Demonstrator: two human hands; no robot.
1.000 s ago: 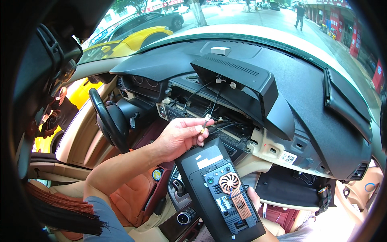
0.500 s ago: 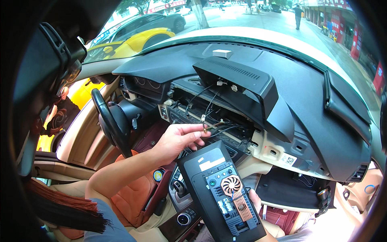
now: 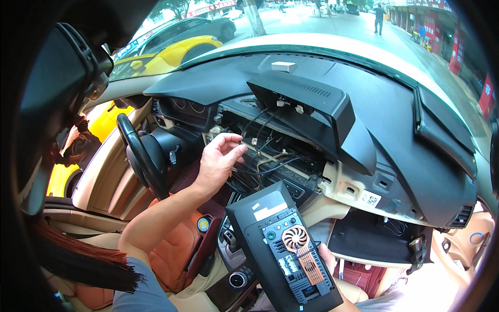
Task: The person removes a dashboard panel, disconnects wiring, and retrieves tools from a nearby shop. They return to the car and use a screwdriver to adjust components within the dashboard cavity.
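Note:
My left hand reaches over the opened dashboard, thumb and forefinger pinched together at the lower end of a thin black cable; the grip itself is partly hidden. Just right of its fingertips, other loose cables lie over the opening. My right hand grips the right edge of a black car head unit, most of that hand hidden behind it. The unit is tilted, its back facing me, showing a copper-coloured fan, sockets and white labels.
Above the opening, a black display housing juts from the dashboard. The steering wheel stands to the left, with the gear lever below the opening. The glovebox hangs down at right. A small white box sits on the dashboard top.
My left hand has moved left and up, leaving a cable with a gold-coloured tip for the thin black one. The head unit in my right hand has barely shifted.

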